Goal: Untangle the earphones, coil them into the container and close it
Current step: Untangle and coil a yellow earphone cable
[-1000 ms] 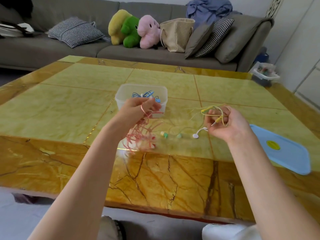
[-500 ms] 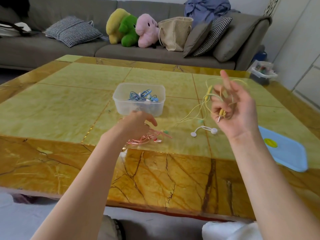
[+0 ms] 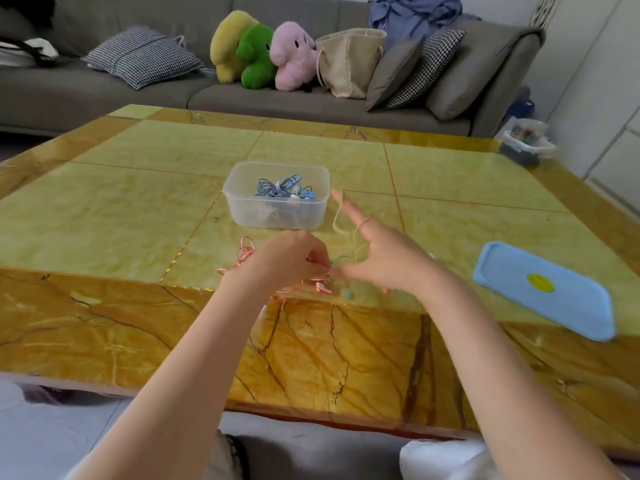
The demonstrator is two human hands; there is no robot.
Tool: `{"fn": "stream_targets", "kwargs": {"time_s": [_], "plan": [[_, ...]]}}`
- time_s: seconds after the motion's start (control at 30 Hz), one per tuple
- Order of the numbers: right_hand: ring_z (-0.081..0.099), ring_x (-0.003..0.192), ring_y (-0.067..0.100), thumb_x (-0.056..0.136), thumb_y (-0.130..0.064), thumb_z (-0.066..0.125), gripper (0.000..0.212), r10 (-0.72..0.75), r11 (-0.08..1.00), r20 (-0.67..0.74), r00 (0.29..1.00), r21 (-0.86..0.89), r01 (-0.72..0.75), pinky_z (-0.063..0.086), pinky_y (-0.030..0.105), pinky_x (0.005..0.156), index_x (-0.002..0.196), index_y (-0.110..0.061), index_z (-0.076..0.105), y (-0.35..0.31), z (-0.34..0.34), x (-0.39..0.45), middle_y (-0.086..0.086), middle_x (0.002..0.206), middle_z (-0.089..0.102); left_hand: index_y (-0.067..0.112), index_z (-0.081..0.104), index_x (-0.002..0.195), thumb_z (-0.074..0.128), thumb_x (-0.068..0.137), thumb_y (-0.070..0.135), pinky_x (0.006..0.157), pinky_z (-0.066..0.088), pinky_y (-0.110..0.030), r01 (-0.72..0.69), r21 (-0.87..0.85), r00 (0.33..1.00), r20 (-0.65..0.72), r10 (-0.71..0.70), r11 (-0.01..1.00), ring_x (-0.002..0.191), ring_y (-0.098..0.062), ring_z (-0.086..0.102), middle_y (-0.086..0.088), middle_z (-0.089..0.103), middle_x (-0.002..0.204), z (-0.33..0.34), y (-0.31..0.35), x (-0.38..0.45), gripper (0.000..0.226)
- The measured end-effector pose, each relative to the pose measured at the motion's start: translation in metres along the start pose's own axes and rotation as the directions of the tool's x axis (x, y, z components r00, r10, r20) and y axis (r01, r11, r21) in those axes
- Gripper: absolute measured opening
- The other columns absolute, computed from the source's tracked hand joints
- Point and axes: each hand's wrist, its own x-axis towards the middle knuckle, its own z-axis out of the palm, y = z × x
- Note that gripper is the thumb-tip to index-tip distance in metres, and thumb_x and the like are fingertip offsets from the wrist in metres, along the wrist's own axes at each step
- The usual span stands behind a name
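Spreading across the back of the view, a grey sofa carries checked cushions, three soft toys in yellow, green and pink, a tan bag and a blue garment. In front of it lies a big glossy table with a green middle and an amber veined border. On the right part of the table a blue lid lies flat with a yellow sticker on top, well apart from the clear container, which stands open near the middle and holds a bundle of blue earphones. Both bare forearms reach in from the near edge, and the hands meet just in front of the container. The left hand rests low over a loose heap of pink earphones on the table, its fingers curled downward with the tips pinched at the wires beside the right hand; which strand they hold is too blurred to tell. The right hand is blurred, its fingers spread and straight, the forefinger pointing up toward the container, with a thin yellow earphone wire looped over that finger and hanging down. Small greenish earbuds lie on the table just below the two hands.
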Motion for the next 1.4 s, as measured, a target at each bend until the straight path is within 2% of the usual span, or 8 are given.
{"fn": "stream_targets", "kwargs": {"time_s": [0.1,0.2,0.4,0.5,0.7,0.9,1.03,1.4], "plan": [[0.05,0.065,0.008,0.084,-0.022,0.067,0.093,0.112,0.978,0.146,0.983,-0.19,-0.084,0.038,0.021,0.05,0.142,-0.053,0.002,0.002,0.014,0.007,0.002,0.134,0.047,0.013,0.07,0.101,0.062,0.086,0.017,0.078,0.048,-0.026,-0.013,-0.016,0.998,-0.068,0.011,1.0,0.091,-0.019,0.063,-0.004,0.07,0.097,-0.003,-0.001,0.0,0.017],[0.056,0.08,0.02,0.086,-0.021,0.061,0.052,0.161,0.955,0.111,0.981,-0.268,-0.127,0.041,0.026,0.062,0.135,-0.031,0.046,0.004,0.024,0.015,0.003,0.1,0.056,0.01,0.071,0.096,0.057,0.085,0.009,0.064,0.04,-0.014,-0.011,-0.067,0.98,-0.2,-0.003,0.998,0.084,-0.018,0.061,-0.005,0.07,0.093,-0.008,-0.001,-0.002,0.018],[0.062,0.069,0.019,0.091,-0.009,0.055,0.014,0.189,0.981,-0.214,0.958,-0.011,-0.196,0.052,0.032,0.059,0.098,-0.009,0.067,0.02,0.008,0.019,0.006,0.088,0.067,0.01,0.064,0.092,0.055,0.087,0.021,0.068,0.035,-0.029,0.334,-0.156,0.771,-0.522,-0.365,0.929,0.08,-0.028,0.052,-0.008,0.061,0.087,-0.032,-0.014,-0.01,0.016],[0.05,0.039,0.013,0.089,-0.008,0.058,0.011,0.171,0.923,-0.345,0.923,0.385,-0.027,0.039,0.022,0.034,0.085,-0.006,0.067,0.022,-0.006,0.015,0.006,0.068,0.063,0.021,0.062,0.108,0.053,0.089,0.024,0.096,0.032,-0.041,0.448,0.051,0.843,-0.357,-0.402,0.893,0.106,-0.027,0.047,-0.008,0.059,0.116,-0.03,-0.016,-0.012,0.022],[0.036,0.04,0.013,0.089,-0.01,0.059,0.014,0.162,0.649,-0.428,0.889,0.725,0.231,0.027,0.017,0.032,0.081,-0.016,0.068,0.011,-0.021,0.011,-0.006,0.059,0.063,0.028,0.055,0.125,0.061,0.087,0.025,0.107,0.029,-0.037,-0.003,-0.062,0.972,-0.234,-0.012,0.998,0.128,-0.022,0.037,0.001,0.048,0.136,-0.018,0.002,-0.004,0.039],[0.028,0.05,0.011,0.091,-0.005,0.052,0.016,0.13,0.334,-0.42,0.898,0.871,0.359,0.027,0.017,0.034,0.086,-0.012,0.066,0.01,-0.035,0.002,-0.002,0.064,0.062,0.022,0.064,0.111,0.053,0.092,0.019,0.099,0.04,-0.037,-0.041,-0.097,0.996,-0.083,0.033,0.994,0.102,-0.016,0.057,0.004,0.063,0.102,0.011,0.022,0.007,0.022],[0.028,0.049,0.01,0.09,-0.005,0.053,0.015,0.196,0.392,-0.44,0.876,0.854,0.341,0.026,0.017,0.034,0.089,-0.011,0.066,0.018,-0.041,-0.001,-0.002,0.066,0.065,0.021,0.064,0.08,0.042,0.098,0.023,0.054,0.043,-0.018,0.019,-0.332,0.995,-0.09,-0.052,0.943,0.051,-0.005,0.051,0.006,0.065,0.072,0.011,0.028,0.014,0.028],[0.031,0.042,0.004,0.093,-0.002,0.047,0.036,0.307,0.068,-0.482,0.82,0.871,0.487,0.022,0.015,0.034,0.124,-0.019,0.053,0.024,-0.054,-0.005,-0.002,0.067,0.064,0.009,0.056,0.049,0.033,0.096,0.018,0.049,0.032,-0.024,0.241,-0.625,0.83,-0.264,-0.491,0.743,0.04,-0.013,0.045,0.003,0.047,0.03,-0.011,-0.001,0.004,0.054]]}}
